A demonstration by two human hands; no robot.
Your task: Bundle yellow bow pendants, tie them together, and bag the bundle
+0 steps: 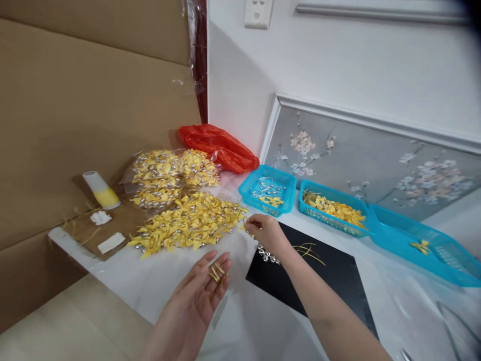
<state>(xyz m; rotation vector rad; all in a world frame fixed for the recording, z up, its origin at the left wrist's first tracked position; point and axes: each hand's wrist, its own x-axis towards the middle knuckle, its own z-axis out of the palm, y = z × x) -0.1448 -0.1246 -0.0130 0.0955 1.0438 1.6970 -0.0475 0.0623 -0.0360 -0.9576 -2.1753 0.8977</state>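
Gold ties point(215, 274) on outstretched left fingers point(224, 257), right fingers point(256, 223) pinching strand point(244, 220), near mat point(334, 278) edge

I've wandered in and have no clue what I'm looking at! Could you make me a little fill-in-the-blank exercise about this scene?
1. The left hand is held palm ____, with short gold strips across its fingers.
2. Shiny silver beads lie on a sheet that is coloured ____.
3. The forearm crossing above that sheet is the person's ____ one.
4. The crumpled bag behind the bagged yellow pieces is coloured ____.

Missing words: up; black; right; red.
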